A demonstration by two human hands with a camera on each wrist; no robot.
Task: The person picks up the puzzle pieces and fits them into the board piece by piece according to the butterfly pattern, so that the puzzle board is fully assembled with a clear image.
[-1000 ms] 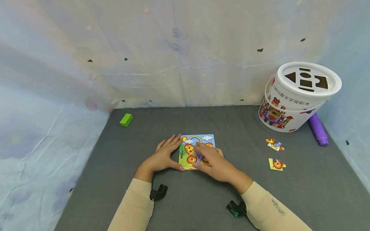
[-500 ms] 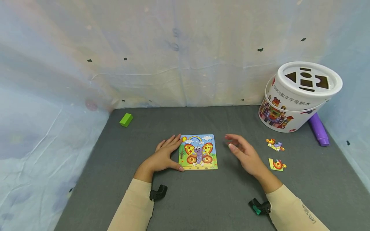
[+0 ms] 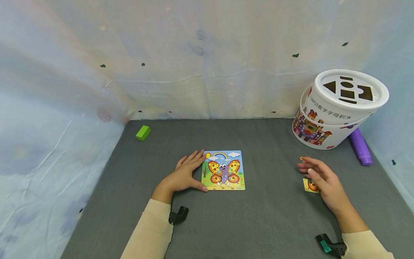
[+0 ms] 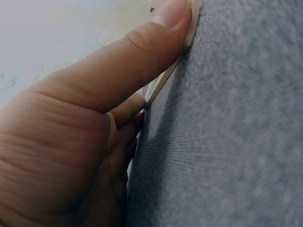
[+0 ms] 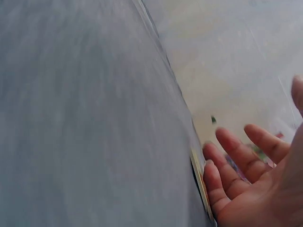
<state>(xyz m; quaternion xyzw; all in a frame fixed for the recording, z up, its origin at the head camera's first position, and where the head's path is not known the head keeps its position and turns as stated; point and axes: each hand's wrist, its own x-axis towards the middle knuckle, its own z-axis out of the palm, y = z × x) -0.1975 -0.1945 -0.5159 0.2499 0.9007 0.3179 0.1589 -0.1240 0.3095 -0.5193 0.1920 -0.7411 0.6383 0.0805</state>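
Note:
A square butterfly jigsaw puzzle lies flat on the grey table. My left hand rests along its left side, the thumb at the near corner and the straight fingers at the far one; the left wrist view shows the thumb against the board's edge. Over at the right, my right hand hovers with loosely bent fingers above two loose puzzle pieces. One yellow-and-red piece shows partly beside the thumb. Of the other piece, only a bit peeks out past the fingers. The right wrist view has the palm with spread fingers.
A white lidded bucket with shape-cut holes stands at the back right. Behind it lies a purple cylinder. A green block sits at the back left. Pale cloth walls bound the table at its back and sides.
My right hand has lifted off the puzzle and moved right to the loose pieces, uncovering the butterfly picture. The left hand has stayed at the puzzle's left side.

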